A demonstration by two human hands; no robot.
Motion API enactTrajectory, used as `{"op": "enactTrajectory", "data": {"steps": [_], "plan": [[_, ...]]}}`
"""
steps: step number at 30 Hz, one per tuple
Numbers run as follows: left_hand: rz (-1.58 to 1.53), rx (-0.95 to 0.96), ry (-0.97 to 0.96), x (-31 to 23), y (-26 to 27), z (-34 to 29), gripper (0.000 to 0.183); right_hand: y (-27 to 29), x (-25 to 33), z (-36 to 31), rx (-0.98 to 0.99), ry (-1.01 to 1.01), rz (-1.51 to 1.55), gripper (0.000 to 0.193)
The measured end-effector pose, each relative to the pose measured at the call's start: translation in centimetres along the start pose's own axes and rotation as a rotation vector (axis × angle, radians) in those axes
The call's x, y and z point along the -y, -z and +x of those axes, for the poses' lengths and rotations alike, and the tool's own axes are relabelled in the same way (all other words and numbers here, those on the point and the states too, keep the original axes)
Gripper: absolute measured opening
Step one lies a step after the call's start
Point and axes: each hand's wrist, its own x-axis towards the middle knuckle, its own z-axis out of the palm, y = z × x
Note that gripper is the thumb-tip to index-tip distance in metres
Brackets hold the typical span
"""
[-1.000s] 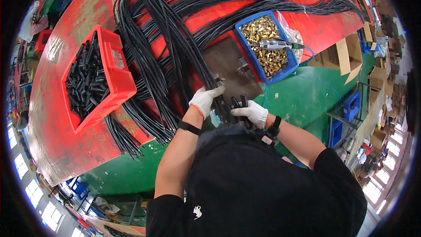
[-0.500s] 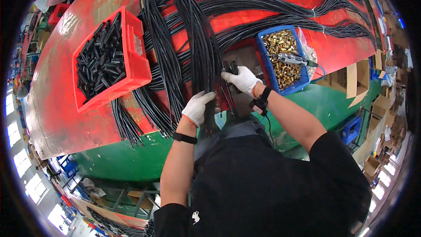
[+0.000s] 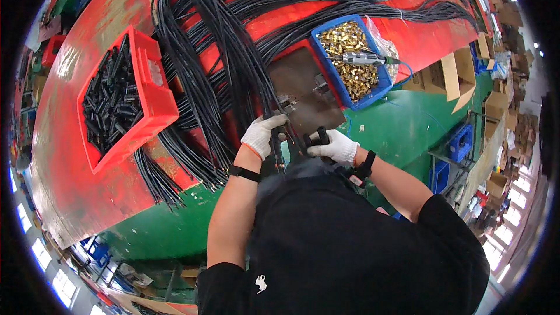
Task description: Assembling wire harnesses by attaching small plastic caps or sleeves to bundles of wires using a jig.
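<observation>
Gripped black cables [image 3: 233, 35], draped over the red tabletop [image 3: 64, 157], in the closed fingers of the left hand [image 3: 262, 135]. Held black tubes [image 3: 322, 135] in the curled fingers of the right hand [image 3: 337, 147], just right of the cables. Could not count these, partly covered; lost the cables past the upper edge.

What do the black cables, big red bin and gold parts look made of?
Black cables: probably rubber or plastic jackets, satin, draping with soft highlights.
Big red bin: likely moulded plastic, semi-gloss, smooth red walls.
Gold parts: apparently metal, perhaps brass or plated, bright glints.
</observation>
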Motion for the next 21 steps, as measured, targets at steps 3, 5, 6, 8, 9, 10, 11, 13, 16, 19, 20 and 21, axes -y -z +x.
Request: {"op": "enactTrajectory", "data": {"steps": [3,5,6,8,9,10,11,13,16,19,20,21], "plan": [[-0.009,0.002,-0.002,0.4,-0.6,0.8,0.013,-0.4,-2.9,-1.1,-0.018,0.138,-0.014,0.054],[-0.030,-0.020,-0.005,0.7,-1.3,0.7,0.013,-0.1,-3.5,-1.7,-0.004,0.088,-0.064,0.058],[-0.041,-0.028,-0.019,0.8,-1.6,0.8,0.013,-0.1,-3.1,-2.2,0.018,0.033,-0.045,0.058],[-0.052,-0.029,-0.036,1.0,-1.8,0.8,0.013,-0.1,-3.1,-2.5,0.050,-0.017,-0.032,0.057],[-0.052,-0.022,-0.039,1.0,-1.8,1.0,0.014,0.0,-3.3,-2.6,0.057,-0.011,-0.037,0.057],[-0.052,-0.016,-0.042,1.1,-1.7,1.1,0.014,0.0,-3.5,-2.7,0.065,-0.005,-0.044,0.057],[-0.051,-0.026,-0.041,1.2,-1.7,1.2,0.014,0.1,-3.6,-2.7,0.077,0.004,-0.047,0.056],[-0.050,-0.051,-0.041,1.3,-1.8,1.3,0.015,0.3,-3.6,-2.7,0.102,0.022,-0.055,0.055],[-0.052,-0.039,-0.048,1.4,-1.9,1.5,0.017,0.3,-3.6,-2.5,0.091,0.008,0.011,0.050],[-0.004,-0.082,-0.075,1.6,-2.4,1.4,0.020,0.0,-2.4,-2.1,0.098,-0.091,0.187,0.042],[-0.005,-0.056,-0.053,1.5,-2.4,1.4,0.021,-0.2,-1.7,-1.7,0.064,-0.034,0.142,0.040],[-0.002,-0.029,-0.032,1.4,-2.2,1.5,0.021,-0.4,-0.8,-1.2,0.029,0.026,0.100,0.038]]}}
